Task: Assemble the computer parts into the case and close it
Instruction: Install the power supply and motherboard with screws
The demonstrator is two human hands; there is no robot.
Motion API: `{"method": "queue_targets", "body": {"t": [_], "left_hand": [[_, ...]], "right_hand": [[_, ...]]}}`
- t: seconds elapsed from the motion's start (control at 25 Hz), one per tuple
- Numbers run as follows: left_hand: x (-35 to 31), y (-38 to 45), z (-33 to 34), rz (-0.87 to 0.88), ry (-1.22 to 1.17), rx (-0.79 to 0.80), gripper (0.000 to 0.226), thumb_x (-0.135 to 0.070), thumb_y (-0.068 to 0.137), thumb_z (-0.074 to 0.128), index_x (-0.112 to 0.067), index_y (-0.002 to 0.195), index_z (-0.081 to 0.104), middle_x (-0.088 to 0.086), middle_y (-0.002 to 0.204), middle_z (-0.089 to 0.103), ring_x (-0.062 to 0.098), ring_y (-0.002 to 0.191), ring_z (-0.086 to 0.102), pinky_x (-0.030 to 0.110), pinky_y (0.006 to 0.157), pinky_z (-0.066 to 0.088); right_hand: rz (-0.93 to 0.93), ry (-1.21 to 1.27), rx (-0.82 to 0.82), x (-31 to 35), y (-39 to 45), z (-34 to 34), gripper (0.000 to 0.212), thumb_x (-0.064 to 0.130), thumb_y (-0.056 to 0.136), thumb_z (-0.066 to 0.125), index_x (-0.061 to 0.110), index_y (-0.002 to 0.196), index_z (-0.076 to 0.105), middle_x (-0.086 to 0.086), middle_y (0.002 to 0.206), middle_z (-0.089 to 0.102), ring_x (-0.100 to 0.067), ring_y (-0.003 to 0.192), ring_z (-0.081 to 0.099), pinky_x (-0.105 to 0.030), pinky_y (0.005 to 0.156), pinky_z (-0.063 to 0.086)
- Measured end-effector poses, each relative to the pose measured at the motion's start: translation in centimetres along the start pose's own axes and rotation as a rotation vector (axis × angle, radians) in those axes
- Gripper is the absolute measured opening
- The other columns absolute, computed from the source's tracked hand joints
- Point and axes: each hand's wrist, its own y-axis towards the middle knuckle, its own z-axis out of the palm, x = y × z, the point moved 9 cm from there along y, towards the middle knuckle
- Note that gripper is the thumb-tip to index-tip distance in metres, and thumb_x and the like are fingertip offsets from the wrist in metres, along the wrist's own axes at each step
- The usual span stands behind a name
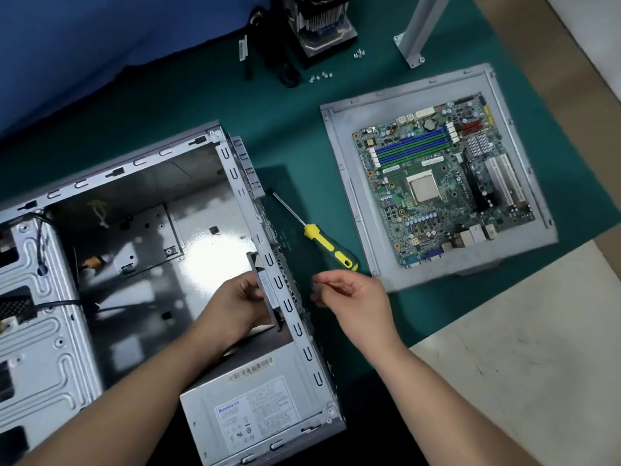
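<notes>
The left grip (240,299) held a flat part (265,290), probably a fan, against the rear wall inside the case (215,203). The right grip (349,294) hovered outside, fingers loosely curled, perhaps pinching a screw; this could not be told. A dropped screw might fall into the case. The motherboard (443,178) lay on the side panel (339,142) across the desk (295,136), the screwdriver (331,247) between. The part's face was hidden.

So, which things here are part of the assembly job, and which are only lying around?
Part of the job:
case
power supply
fan, held by left hand against the case wall
right hand, just outside that wall
motherboard on side panel
screwdriver
screws
cooler

Lying around:
white bracket
blue cloth
</notes>
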Motion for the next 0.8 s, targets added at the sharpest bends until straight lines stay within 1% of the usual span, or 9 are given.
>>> {"method": "queue_targets", "body": {"t": [0.08, 0.12, 0.16, 0.24, 0.32, 0.4, 0.52, 0.64, 0.8], "left_hand": [[-0.3, -0.1, 0.0, 0.021, 0.022, -0.004, 0.021, 0.029, 0.083, 0.054, 0.011, 0.083, 0.065, 0.007, 0.063, 0.071, 0.011, 0.052, 0.067, 0.017, 0.049, 0.050], [-0.5, -0.1, 0.0, 0.035, 0.043, -0.005, 0.022, 0.028, 0.083, 0.057, 0.009, 0.078, 0.066, 0.006, 0.063, 0.071, 0.010, 0.053, 0.067, 0.017, 0.051, 0.051], [-0.7, -0.1, 0.0, 0.049, 0.065, -0.004, 0.028, 0.027, 0.082, 0.058, 0.003, 0.073, 0.068, 0.005, 0.062, 0.071, 0.009, 0.054, 0.068, 0.016, 0.052, 0.051], [-1.0, -0.2, 0.0, 0.064, 0.092, 0.004, 0.042, 0.025, 0.082, 0.060, -0.011, 0.065, 0.073, 0.004, 0.063, 0.072, 0.008, 0.056, 0.069, 0.015, 0.053, 0.051], [-1.2, -0.3, 0.1, 0.065, 0.103, 0.013, 0.045, 0.023, 0.082, 0.061, -0.015, 0.063, 0.076, 0.004, 0.066, 0.074, 0.008, 0.059, 0.070, 0.015, 0.055, 0.052], [-1.3, -0.3, 0.2, 0.066, 0.094, 0.011, 0.046, 0.024, 0.082, 0.061, -0.015, 0.063, 0.077, 0.004, 0.067, 0.074, 0.008, 0.060, 0.071, 0.015, 0.056, 0.052], [-1.4, -0.3, 0.2, 0.065, 0.070, -0.002, 0.045, 0.027, 0.080, 0.059, -0.012, 0.064, 0.076, 0.004, 0.067, 0.075, 0.007, 0.061, 0.071, 0.014, 0.056, 0.053], [-1.6, -0.4, 0.3, 0.066, 0.072, -0.005, 0.038, 0.027, 0.080, 0.059, -0.007, 0.071, 0.074, 0.004, 0.068, 0.075, 0.008, 0.062, 0.072, 0.015, 0.057, 0.053], [-1.4, -0.4, 0.3, 0.047, 0.069, -0.002, 0.047, 0.025, 0.081, 0.061, -0.014, 0.059, 0.076, 0.002, 0.063, 0.073, 0.007, 0.058, 0.070, 0.015, 0.054, 0.053]], "right_hand": [[0.004, -0.021, 0.029, -0.4, 0.2, 0.2, 0.026, 0.003, 0.091, 0.071, 0.028, 0.091, 0.079, 0.003, 0.085, 0.079, -0.015, 0.079, 0.076, -0.028, 0.078, 0.061], [0.000, -0.037, 0.045, -0.4, 0.3, 0.3, 0.026, 0.005, 0.091, 0.072, 0.029, 0.090, 0.079, 0.004, 0.083, 0.079, -0.014, 0.077, 0.075, -0.024, 0.075, 0.059], [-0.004, -0.059, 0.063, -0.4, 0.4, 0.5, 0.024, 0.008, 0.091, 0.073, 0.031, 0.088, 0.079, 0.004, 0.083, 0.078, -0.013, 0.076, 0.075, -0.024, 0.074, 0.059], [-0.009, -0.107, 0.098, -0.6, 0.7, 0.7, 0.018, 0.016, 0.092, 0.075, 0.033, 0.087, 0.079, 0.007, 0.083, 0.078, -0.012, 0.077, 0.075, -0.029, 0.077, 0.061], [-0.017, -0.148, 0.136, -0.6, 0.9, 0.9, 0.012, 0.023, 0.091, 0.075, 0.035, 0.090, 0.078, 0.008, 0.083, 0.078, -0.012, 0.077, 0.074, -0.036, 0.080, 0.062], [-0.016, -0.164, 0.155, -0.6, 0.9, 1.0, 0.008, 0.028, 0.091, 0.075, 0.036, 0.092, 0.077, 0.008, 0.081, 0.077, -0.012, 0.075, 0.074, -0.038, 0.079, 0.062], [0.019, -0.116, 0.147, -1.0, 0.7, 1.0, 0.005, 0.027, 0.089, 0.078, 0.031, 0.089, 0.079, 0.004, 0.080, 0.077, -0.016, 0.074, 0.074, -0.040, 0.078, 0.063], [0.073, -0.051, 0.147, -1.6, 0.4, 1.2, 0.004, 0.025, 0.088, 0.081, 0.028, 0.085, 0.080, 0.001, 0.079, 0.077, -0.015, 0.072, 0.072, -0.038, 0.076, 0.063], [0.150, -0.004, 0.157, -2.3, 0.1, 1.1, 0.005, 0.028, 0.090, 0.078, 0.028, 0.086, 0.080, -0.001, 0.081, 0.076, -0.011, 0.070, 0.068, -0.035, 0.077, 0.061]]}}
